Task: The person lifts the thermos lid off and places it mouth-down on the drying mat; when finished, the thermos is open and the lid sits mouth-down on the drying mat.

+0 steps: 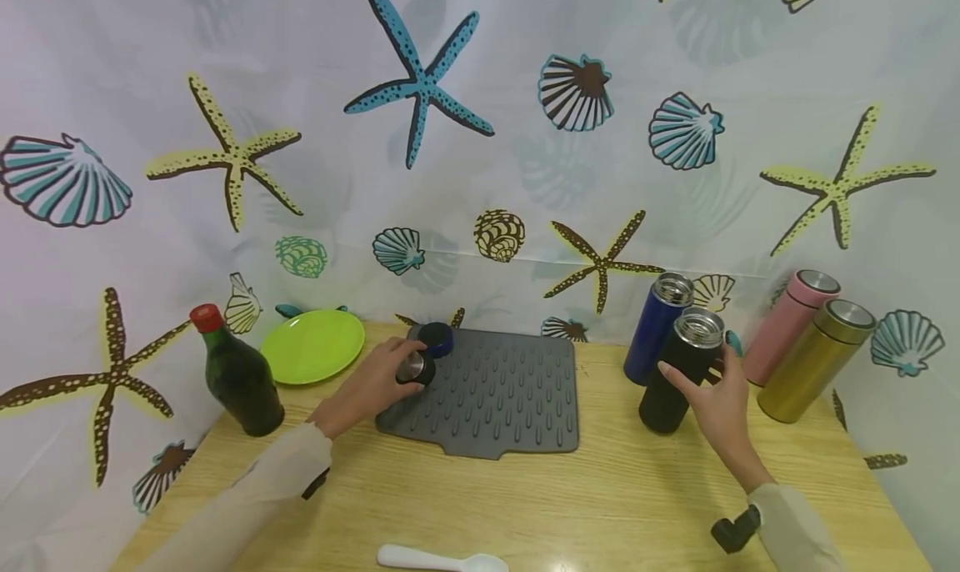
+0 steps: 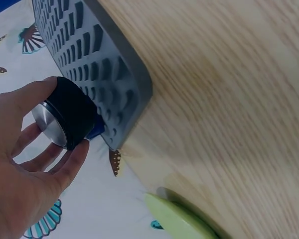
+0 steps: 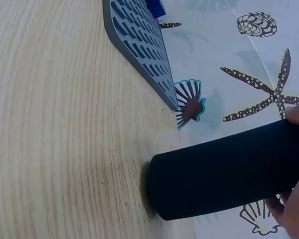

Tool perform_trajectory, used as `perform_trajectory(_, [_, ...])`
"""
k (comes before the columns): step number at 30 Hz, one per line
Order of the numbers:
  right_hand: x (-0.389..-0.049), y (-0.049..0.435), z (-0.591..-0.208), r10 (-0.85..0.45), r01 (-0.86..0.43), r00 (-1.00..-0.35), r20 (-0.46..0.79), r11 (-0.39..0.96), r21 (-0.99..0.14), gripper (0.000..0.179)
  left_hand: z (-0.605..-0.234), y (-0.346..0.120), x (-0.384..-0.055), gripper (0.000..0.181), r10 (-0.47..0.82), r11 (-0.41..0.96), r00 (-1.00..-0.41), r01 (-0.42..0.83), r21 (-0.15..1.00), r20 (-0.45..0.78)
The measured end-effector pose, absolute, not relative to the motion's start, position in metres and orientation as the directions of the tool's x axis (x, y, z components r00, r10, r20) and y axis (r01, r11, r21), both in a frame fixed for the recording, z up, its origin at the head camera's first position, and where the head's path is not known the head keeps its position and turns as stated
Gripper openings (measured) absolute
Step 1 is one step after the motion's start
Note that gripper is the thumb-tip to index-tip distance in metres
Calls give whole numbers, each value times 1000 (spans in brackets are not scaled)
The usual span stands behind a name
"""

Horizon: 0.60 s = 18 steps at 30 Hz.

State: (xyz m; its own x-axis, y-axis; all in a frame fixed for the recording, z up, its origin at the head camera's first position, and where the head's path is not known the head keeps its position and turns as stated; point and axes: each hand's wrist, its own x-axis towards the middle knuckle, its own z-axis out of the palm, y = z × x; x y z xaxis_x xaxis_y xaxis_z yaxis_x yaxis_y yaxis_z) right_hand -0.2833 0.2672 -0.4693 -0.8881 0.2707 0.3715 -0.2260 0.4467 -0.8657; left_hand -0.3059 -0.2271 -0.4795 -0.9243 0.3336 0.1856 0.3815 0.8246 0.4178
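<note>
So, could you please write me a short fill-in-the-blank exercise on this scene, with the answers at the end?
1. The left hand holds a black cap near a second cap coloured ____.
2. The right hand grips an uncapped bottle coloured ____.
3. The dark green bottle has a top coloured ____.
4. The white utensil on the table is a ____.

Missing words: blue; black; red; spoon.

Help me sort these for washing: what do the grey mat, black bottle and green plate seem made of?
Grey mat: probably matte rubber or silicone, given its dull surface and moulded ridges.
Black bottle: likely metal with a matte dark coating; its exposed neck shines silver.
Green plate: perhaps plastic, smooth and evenly lime-coloured.
</note>
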Motion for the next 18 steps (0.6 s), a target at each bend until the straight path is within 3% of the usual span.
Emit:
perform_trajectory(10, [-291, 279, -473, 428, -178, -825, 370, 424, -888, 69, -498, -230, -319, 61, 348, 866, -923, 383, 320, 162])
perform_trajectory(18, [-302, 292, -475, 479, -159, -797, 367, 419, -894, 72, -503, -228, -329, 56, 363, 867, -919, 393, 305, 153])
